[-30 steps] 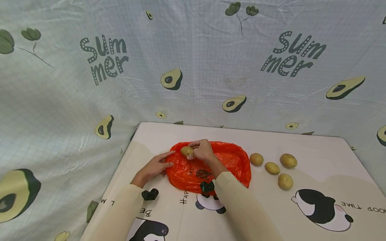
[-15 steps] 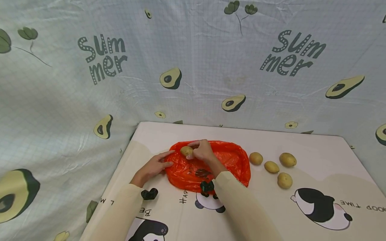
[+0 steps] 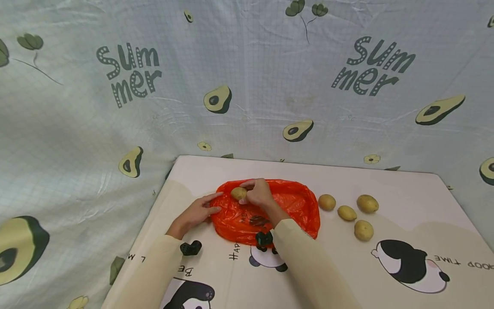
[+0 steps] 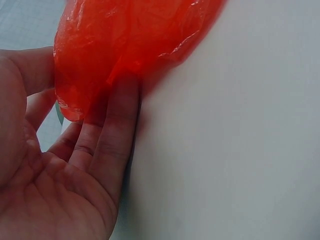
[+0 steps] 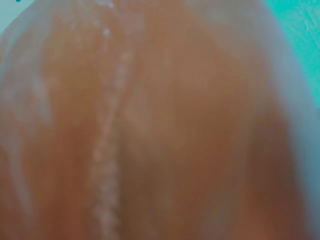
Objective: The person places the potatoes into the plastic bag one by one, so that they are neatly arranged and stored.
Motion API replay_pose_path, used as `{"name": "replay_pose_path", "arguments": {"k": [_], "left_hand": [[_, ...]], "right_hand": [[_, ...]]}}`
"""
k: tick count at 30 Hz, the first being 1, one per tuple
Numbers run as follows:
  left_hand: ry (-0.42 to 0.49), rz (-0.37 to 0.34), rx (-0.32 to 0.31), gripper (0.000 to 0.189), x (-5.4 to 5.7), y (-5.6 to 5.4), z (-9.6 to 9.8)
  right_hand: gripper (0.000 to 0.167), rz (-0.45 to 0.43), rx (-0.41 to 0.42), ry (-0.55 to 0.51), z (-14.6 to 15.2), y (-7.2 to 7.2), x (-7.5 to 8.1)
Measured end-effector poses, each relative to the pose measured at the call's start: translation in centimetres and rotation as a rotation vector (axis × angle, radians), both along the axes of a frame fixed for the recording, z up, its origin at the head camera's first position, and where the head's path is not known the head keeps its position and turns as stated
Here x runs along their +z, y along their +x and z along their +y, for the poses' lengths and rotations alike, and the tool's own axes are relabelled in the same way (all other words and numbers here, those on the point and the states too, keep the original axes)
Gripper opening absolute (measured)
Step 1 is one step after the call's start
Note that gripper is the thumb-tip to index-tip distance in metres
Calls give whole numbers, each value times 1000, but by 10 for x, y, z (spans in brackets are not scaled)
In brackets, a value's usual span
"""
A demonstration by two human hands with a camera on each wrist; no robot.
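In the head view, a thin red plastic bag point(image 3: 285, 206) lies spread on the table with its rim raised round it. My right hand point(image 3: 260, 193) reaches over its left part and grips a yellow potato point(image 3: 238, 193) between thumb and fingers. My left hand point(image 3: 197, 211) is at the bag's left edge, thumb and index finger apart and touching the film. In the left wrist view, the straight fingers point(image 4: 117, 125) of that hand reach behind the bag's red side point(image 4: 125, 35). The right wrist view is blurred and filled by translucent, orange-tinted film point(image 5: 150, 125).
Several more potatoes point(image 3: 363, 230) lie loose to the right of the bag. A small black object point(image 3: 191, 247) is by the left sleeve; another dark green one point(image 3: 264, 238) is beside the right sleeve. The table point(image 3: 401, 189) has printed animals and ends at a patterned curtain point(image 3: 254, 77).
Both hands, the bag and the potato keep their places. Only the head view has shifted very slightly.
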State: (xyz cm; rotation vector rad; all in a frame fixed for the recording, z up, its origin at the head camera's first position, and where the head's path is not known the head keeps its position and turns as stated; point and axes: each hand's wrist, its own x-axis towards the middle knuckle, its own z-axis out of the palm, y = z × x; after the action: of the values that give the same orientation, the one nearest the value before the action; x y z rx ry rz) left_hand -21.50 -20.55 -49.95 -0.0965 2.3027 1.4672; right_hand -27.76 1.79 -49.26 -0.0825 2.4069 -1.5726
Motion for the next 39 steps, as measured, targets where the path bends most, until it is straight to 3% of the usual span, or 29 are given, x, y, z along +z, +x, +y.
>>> {"name": "replay_pose_path", "arguments": {"k": [29, 39], "left_hand": [[-2, 6, 0, 59, -2, 0, 2], [-23, 8, 1, 60, 0, 0, -1]], "right_hand": [[44, -8, 42, 64, 6, 2, -3], [38, 14, 45, 85, 8, 2, 4]]}}
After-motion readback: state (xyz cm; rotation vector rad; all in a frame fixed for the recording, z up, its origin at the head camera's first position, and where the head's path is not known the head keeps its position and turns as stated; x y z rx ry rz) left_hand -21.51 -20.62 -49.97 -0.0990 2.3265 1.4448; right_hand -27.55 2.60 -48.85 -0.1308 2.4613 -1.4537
